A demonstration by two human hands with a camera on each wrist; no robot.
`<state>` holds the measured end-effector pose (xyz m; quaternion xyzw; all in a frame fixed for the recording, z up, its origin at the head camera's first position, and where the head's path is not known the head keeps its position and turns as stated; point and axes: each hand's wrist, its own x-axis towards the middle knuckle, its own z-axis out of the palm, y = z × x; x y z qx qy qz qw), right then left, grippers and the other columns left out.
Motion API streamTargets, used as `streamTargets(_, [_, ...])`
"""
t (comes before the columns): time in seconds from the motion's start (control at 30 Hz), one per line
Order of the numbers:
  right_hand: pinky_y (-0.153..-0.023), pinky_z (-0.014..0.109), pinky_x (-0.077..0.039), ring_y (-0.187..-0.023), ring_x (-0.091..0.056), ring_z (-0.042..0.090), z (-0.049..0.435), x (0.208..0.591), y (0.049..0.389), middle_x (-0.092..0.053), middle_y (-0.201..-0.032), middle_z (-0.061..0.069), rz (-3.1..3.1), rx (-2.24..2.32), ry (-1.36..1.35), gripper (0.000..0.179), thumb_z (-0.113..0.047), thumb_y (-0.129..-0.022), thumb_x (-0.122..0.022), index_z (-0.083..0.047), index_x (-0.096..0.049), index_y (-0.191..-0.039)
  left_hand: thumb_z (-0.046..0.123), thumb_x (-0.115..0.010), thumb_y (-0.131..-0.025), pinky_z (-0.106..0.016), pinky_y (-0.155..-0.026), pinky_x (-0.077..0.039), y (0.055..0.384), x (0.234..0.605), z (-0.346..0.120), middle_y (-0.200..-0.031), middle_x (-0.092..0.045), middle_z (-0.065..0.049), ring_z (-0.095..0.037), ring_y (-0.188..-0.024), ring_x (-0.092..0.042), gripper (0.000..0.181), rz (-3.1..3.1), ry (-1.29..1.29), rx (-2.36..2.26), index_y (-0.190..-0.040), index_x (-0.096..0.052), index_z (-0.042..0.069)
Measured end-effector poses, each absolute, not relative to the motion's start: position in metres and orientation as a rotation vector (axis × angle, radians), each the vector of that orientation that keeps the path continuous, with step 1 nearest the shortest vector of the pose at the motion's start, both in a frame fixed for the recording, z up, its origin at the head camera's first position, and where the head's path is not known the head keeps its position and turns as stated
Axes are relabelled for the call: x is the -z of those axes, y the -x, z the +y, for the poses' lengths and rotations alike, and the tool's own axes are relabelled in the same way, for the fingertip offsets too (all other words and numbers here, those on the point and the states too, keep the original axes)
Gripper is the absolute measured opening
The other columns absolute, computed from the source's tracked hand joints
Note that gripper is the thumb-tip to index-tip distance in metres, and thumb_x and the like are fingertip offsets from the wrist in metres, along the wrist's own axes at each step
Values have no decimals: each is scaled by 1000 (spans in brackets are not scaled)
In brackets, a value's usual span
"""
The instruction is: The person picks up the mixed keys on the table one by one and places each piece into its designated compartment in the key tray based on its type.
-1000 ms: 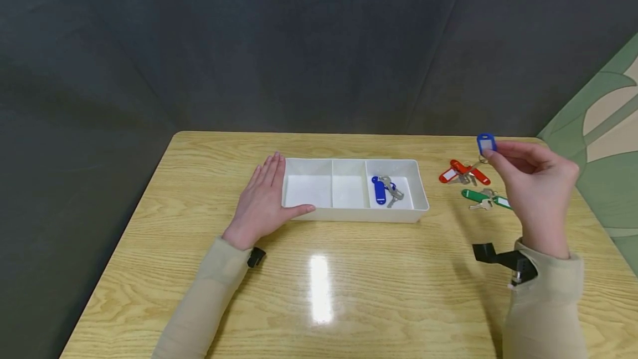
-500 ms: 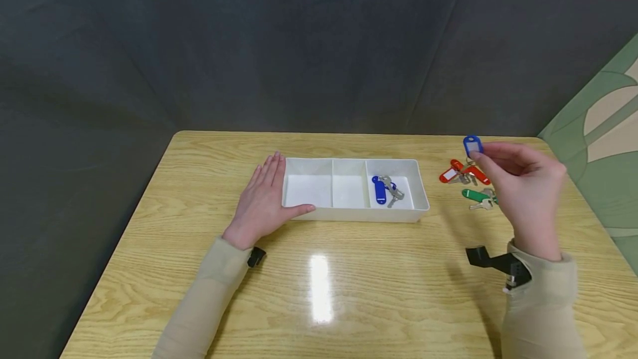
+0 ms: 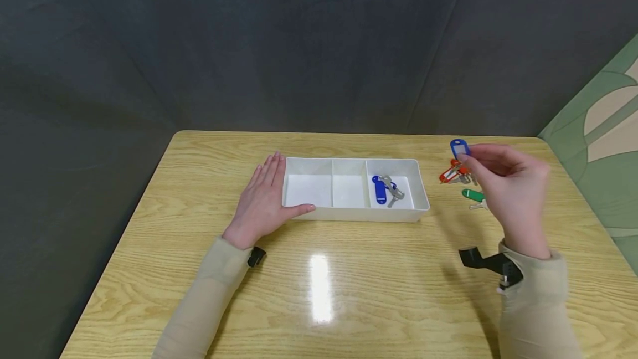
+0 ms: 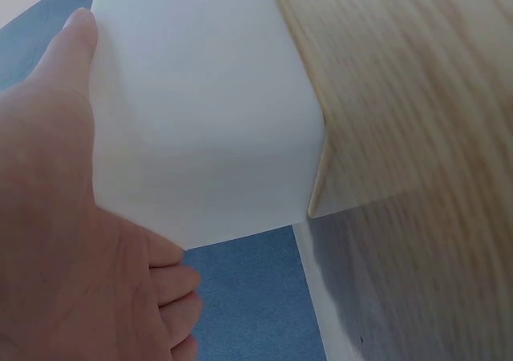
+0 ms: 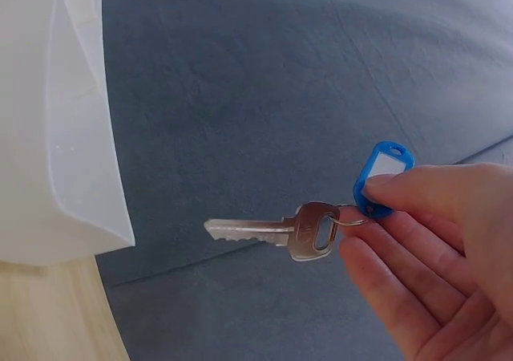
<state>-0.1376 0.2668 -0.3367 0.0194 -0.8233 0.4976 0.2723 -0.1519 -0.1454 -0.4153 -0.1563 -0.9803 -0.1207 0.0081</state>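
Head view, one three-compartment tray (image 3: 359, 214) is holding blue-tagged keys (image 3: 394, 191) at three o'clock, straight-fingered left hand (image 3: 264, 203) touching its nine-o'clock end, right hand (image 3: 515, 193) pinching one blue tag (image 3: 458, 145).

Soft, even light covers the counter (image 3: 389, 298); a white glare streak (image 3: 320, 290) shines well in from its back edge. A faint shadow (image 3: 473, 295) lies left of the right sleeve (image 3: 535, 303). The left wrist view looks hazy; the right shows the key (image 5: 300, 237) sharply.
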Motion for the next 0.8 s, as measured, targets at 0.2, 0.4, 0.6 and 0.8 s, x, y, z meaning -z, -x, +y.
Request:
streamTargets(0.2, [-64, 15, -55, -73, -72, 6, 261, 341, 141, -76, -89, -7, -2210, -1378, -116, 23, 0, -82, -84, 4, -78, -104, 92, -38, -81, -36, -123, 3, 152, 415, -145, -169, 1, -14, -24, -154, 3, 127, -3061, 490, 384, -162, -3, 1])
streamTargets(0.4, [-61, 15, -54, -71, -71, 7, 256, 346, 142, -76, -88, -8, -2241, -1365, -124, 22, -3, -83, -85, 2, -79, -103, 92, -38, -81, -36, -123, 3, 152, 415, -145, -169, 0, -14, -24, -154, 3, 127, -3064, 488, 391, -162, -4, 1])
streamTargets(0.6, [-63, 16, -55, -72, -72, 8, 249, 349, 143, -75, -91, -6, -2294, -1356, -172, 21, -6, -85, -84, 0, -79, -104, 92, -38, -81, -36, -122, 3, 152, 415, -145, -169, 1, -14, -24, -154, 3, 127, -3066, 487, 388, -162, -3, 1])
streamTargets(0.8, [-72, 14, -55, -82, -70, 3, 244, 353, 145, -75, -103, 6, -2435, -1318, -214, 24, -16, -90, -80, -4, -78, -111, 92, -38, -81, -35, -122, 3, 152, 415, -145, -169, 1, -14, -24, -154, 3, 127, -3067, 486, 380, -162, -3, 1])
